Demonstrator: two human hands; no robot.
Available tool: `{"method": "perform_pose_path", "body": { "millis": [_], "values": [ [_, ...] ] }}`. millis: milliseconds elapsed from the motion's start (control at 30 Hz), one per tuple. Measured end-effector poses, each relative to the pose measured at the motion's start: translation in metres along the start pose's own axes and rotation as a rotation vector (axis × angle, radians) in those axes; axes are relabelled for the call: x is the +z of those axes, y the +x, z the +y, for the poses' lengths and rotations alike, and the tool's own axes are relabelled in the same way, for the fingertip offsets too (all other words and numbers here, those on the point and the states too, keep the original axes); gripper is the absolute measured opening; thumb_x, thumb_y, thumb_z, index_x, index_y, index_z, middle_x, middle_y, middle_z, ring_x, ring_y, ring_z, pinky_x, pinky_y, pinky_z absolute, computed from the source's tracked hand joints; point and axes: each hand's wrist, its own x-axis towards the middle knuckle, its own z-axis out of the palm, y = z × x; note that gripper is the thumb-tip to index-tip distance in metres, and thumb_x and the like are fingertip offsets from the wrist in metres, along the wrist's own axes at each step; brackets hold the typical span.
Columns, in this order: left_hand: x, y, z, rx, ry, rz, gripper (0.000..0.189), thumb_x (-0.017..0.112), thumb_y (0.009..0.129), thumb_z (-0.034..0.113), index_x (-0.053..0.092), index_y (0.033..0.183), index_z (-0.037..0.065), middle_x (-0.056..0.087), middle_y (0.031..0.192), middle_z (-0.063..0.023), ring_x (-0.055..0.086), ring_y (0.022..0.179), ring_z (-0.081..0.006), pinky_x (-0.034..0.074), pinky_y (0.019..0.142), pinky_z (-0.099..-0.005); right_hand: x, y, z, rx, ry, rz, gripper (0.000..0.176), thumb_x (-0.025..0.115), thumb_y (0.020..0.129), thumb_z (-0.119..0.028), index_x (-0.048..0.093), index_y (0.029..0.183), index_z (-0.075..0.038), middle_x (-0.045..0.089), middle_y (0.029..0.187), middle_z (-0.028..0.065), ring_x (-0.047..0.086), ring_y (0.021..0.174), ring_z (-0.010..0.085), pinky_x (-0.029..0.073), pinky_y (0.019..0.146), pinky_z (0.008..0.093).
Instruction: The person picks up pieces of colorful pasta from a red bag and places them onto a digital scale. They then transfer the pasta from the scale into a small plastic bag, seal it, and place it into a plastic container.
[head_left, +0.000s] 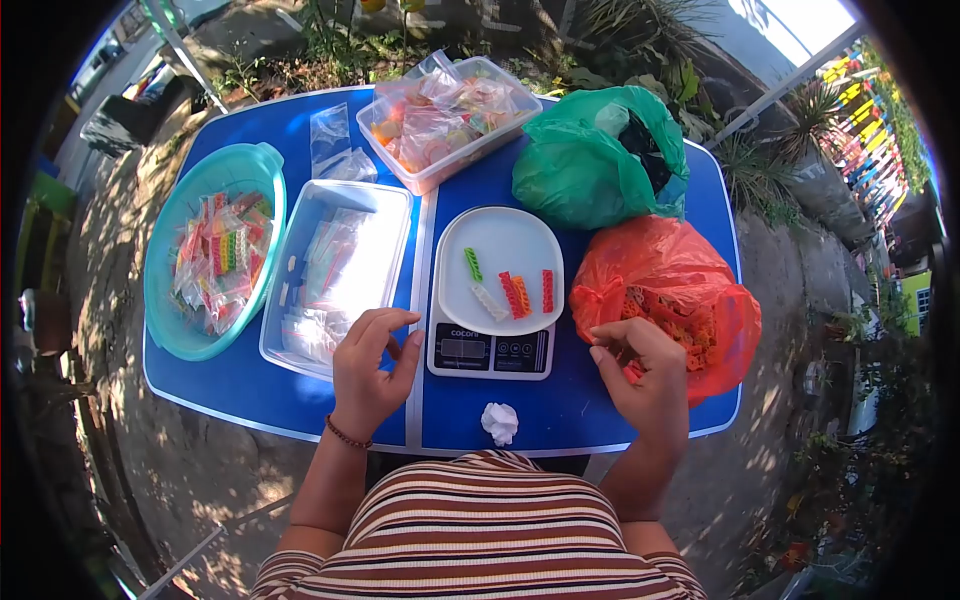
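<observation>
A white kitchen scale [492,352] stands on the blue table [590,405]. On its white tray [500,238] lie several short crinkled strips: a green strip [473,265], a white strip [490,303], an orange strip [521,297] and red ones [547,291]. My left hand [375,365] hovers left of the scale, by the near corner of a white tub [272,345], thumb and forefinger apart and nothing visible in them. Right of the scale, my right hand [645,375] is curled before a red plastic bag [735,340] of orange-red strips. A small gap shows between its thumb and fingertips.
Small clear bags lie in the white tub. A turquoise basin [155,270] at the left holds filled packets; a clear box [450,172] behind holds more. A green plastic bag [570,165] stands at back right. Crumpled white tissue [499,424] lies near the front edge.
</observation>
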Motion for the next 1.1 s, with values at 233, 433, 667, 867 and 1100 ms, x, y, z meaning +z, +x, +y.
{"method": "perform_pose_path", "body": {
  "millis": [233, 433, 667, 867, 1100],
  "values": [
    [0.001, -0.002, -0.001, -0.015, 0.005, -0.007, 0.020, 0.075, 0.086, 0.000, 0.070, 0.105, 0.002, 0.071, 0.102, -0.0103, 0.057, 0.056, -0.0102, 0.047, 0.059, -0.0250, 0.046, -0.009, 0.031, -0.024, 0.044, -0.198, 0.014, 0.068, 0.087, 0.002, 0.068, 0.100, 0.004, 0.070, 0.091, 0.0170, 0.071, 0.079, 0.0298, 0.056, 0.071, 0.0359],
    [0.002, -0.001, -0.001, 0.000, 0.028, -0.009, 0.021, 0.075, 0.086, 0.000, 0.070, 0.105, 0.002, 0.070, 0.101, -0.0101, 0.057, 0.056, -0.0104, 0.047, 0.059, -0.0253, 0.047, -0.002, 0.039, 0.028, -0.153, -0.009, 0.019, 0.066, 0.089, -0.002, 0.067, 0.107, 0.004, 0.068, 0.101, 0.0213, 0.068, 0.093, 0.0375, 0.055, 0.082, 0.0438],
    [0.001, -0.002, -0.002, 0.007, 0.031, -0.010, 0.021, 0.075, 0.085, 0.000, 0.070, 0.105, 0.002, 0.070, 0.102, -0.0101, 0.057, 0.056, -0.0108, 0.048, 0.060, -0.0256, 0.043, 0.005, 0.059, 0.113, -0.273, 0.052, 0.032, 0.064, 0.090, -0.005, 0.066, 0.121, 0.003, 0.066, 0.110, 0.0218, 0.062, 0.105, 0.0413, 0.051, 0.092, 0.0474],
    [0.000, -0.002, -0.001, 0.015, 0.037, -0.014, 0.019, 0.074, 0.088, 0.003, 0.070, 0.106, 0.004, 0.070, 0.100, -0.0097, 0.061, 0.058, -0.0133, 0.051, 0.058, -0.0275, 0.062, 0.011, 0.057, 0.020, -0.393, 0.186, 0.033, 0.066, 0.088, -0.006, 0.068, 0.120, 0.001, 0.065, 0.111, 0.0176, 0.060, 0.106, 0.0390, 0.049, 0.093, 0.0479],
    [0.000, -0.002, -0.001, 0.021, 0.038, -0.014, 0.019, 0.074, 0.088, 0.003, 0.070, 0.106, 0.004, 0.070, 0.100, -0.0096, 0.061, 0.059, -0.0133, 0.051, 0.057, -0.0272, 0.085, 0.020, 0.043, -0.080, -0.434, 0.129, 0.017, 0.069, 0.086, -0.010, 0.073, 0.101, -0.003, 0.063, 0.100, 0.0114, 0.059, 0.097, 0.0321, 0.047, 0.082, 0.0445]
  ]
}}
